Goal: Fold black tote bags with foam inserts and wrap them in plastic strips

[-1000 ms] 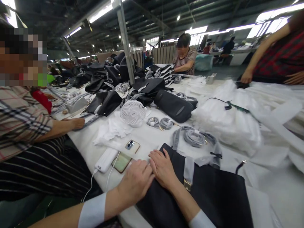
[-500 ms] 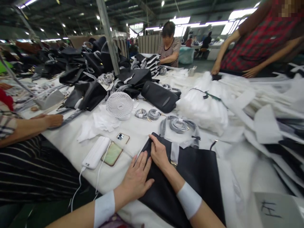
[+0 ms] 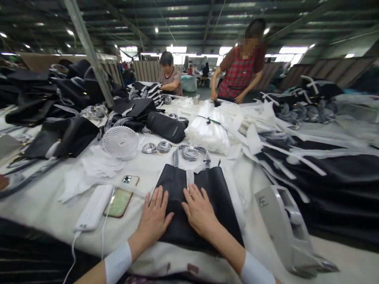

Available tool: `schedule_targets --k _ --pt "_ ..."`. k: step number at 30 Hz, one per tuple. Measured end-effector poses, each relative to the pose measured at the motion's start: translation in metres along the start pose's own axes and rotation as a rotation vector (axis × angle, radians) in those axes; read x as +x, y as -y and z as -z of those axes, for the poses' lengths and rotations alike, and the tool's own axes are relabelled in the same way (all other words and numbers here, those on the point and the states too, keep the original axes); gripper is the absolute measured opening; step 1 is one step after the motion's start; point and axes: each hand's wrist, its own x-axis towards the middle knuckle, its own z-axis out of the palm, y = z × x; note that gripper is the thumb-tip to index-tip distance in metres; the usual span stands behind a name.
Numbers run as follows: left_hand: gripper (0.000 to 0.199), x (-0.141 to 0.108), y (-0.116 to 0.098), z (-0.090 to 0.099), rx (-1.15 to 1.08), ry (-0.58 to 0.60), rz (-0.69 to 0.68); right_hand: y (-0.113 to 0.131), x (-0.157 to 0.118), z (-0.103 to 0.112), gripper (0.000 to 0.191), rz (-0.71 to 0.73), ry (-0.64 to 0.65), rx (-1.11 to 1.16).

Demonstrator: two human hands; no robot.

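A black handbag [image 3: 219, 197] lies flat on the white-covered table in front of me, its grey-wrapped handle [image 3: 206, 154] pointing away. My left hand [image 3: 155, 215] rests spread on the bag's left edge. Flat on the bag's middle lies my right hand [image 3: 199, 209], its fingertips by the pale strap tab [image 3: 190, 176] and partly covering the metal clasp. Neither hand grips anything. Just beyond the bag sits a coiled grey strap [image 3: 190, 153], partly framed by the handle.
Left of the bag are a phone [image 3: 119, 201], a white power bank [image 3: 94, 209] with a cable, and a white fan [image 3: 120, 142]. A tape dispenser [image 3: 284, 228] stands at right. Black bags [image 3: 63, 136] pile at left, black pieces [image 3: 340, 177] at right. Two people work across the table.
My right hand has moved from the bag's upper left corner down to its middle and lies flat. My left hand stays at the left edge. The view has swung right.
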Motion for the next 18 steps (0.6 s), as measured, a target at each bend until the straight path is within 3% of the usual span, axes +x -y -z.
schedule_targets --k 5,10,15,18 --pt "0.066 0.011 -0.005 0.009 0.003 -0.033 -0.047 0.010 -0.025 -0.033 0.047 -0.030 0.019 -0.006" --pt "0.066 0.035 -0.022 0.015 -0.102 -0.034 -0.319 0.008 -0.025 -0.032 0.053 -0.004 0.046 -0.012" --pt "0.066 0.039 -0.030 -0.003 -0.106 0.038 -0.384 0.003 -0.036 -0.016 0.057 0.045 0.026 0.170" --pt "0.065 0.038 -0.031 -0.008 -0.092 0.050 -0.373 -0.014 -0.059 0.014 0.046 -0.048 -0.182 0.448"
